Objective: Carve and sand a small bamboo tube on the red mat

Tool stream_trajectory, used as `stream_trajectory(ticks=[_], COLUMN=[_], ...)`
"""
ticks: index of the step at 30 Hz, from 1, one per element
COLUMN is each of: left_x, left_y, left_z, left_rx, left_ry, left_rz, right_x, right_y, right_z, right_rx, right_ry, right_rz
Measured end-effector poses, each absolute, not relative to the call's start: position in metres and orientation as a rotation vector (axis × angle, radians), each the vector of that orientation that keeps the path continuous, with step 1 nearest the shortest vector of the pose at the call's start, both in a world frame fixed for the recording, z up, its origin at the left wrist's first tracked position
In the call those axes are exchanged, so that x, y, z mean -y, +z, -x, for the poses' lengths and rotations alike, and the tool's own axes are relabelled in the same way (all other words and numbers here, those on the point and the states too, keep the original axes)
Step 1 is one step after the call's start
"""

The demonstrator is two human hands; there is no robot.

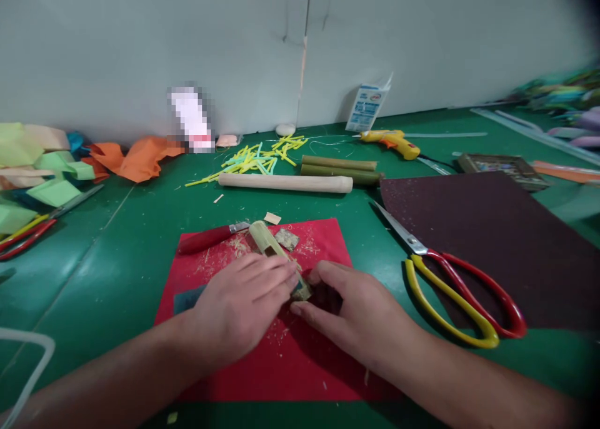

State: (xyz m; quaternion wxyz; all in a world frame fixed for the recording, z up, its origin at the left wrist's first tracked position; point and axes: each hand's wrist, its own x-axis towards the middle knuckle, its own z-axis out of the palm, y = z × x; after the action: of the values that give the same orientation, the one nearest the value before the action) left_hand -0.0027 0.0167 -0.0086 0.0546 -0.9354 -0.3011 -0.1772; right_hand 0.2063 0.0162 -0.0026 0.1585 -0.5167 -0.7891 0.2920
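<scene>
My left hand [241, 301] lies over a short bamboo piece [267, 241] on a red sheet [290, 354], fingers closed down along it. My right hand [349, 310] pinches the near end of the same bamboo piece with thumb and fingers. Wood shavings are scattered on the red sheet around both hands. A red-handled knife [209, 237] rests just behind my left hand, and a small bark chip [287, 238] sits beside the bamboo.
Red and yellow scissors [450, 285] lie right of the sheet, partly on dark sandpaper [492, 241]. Behind are bamboo tubes [337, 167], a pale pole [285, 182], yellow straw pieces [255, 157], a glue gun [391, 141]. Coloured paper [51, 166] and more scissors [28, 235] sit left.
</scene>
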Motion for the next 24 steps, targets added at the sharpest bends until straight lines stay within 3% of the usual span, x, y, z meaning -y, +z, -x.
stream_trajectory(ticks=[24], left_x=[-0.0160], left_y=[-0.0071], left_z=[0.0014], left_rx=[0.878], left_ry=[-0.433], left_rz=[2.854], right_x=[-0.0166], right_y=[-0.0008], right_z=[-0.2066], right_rx=[2.260], right_ry=[0.837], right_rz=[1.498])
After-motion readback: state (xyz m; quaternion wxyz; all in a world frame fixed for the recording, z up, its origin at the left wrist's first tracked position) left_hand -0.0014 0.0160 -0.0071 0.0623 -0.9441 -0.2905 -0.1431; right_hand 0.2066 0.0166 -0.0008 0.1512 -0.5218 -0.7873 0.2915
